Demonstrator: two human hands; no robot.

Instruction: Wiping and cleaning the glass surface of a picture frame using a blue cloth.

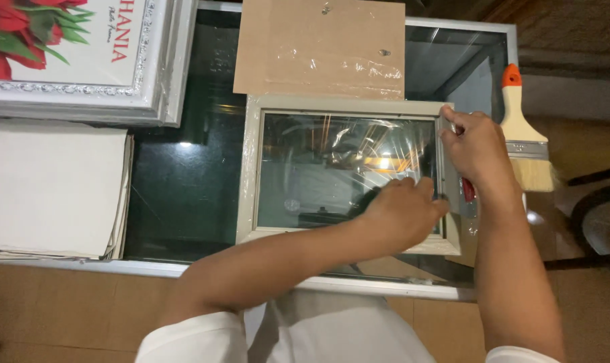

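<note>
A pale grey picture frame with a glass pane lies flat on a dark glass table. My left hand rests palm down on the pane near the frame's right side, fingertips against the inner edge. My right hand is closed around a small tool with a red handle, its top end at the frame's upper right corner.
A brown backing board lies behind the frame. A wide paintbrush with an orange tip lies at the right. A silver-framed print of red flowers and a stack of white sheets sit at the left.
</note>
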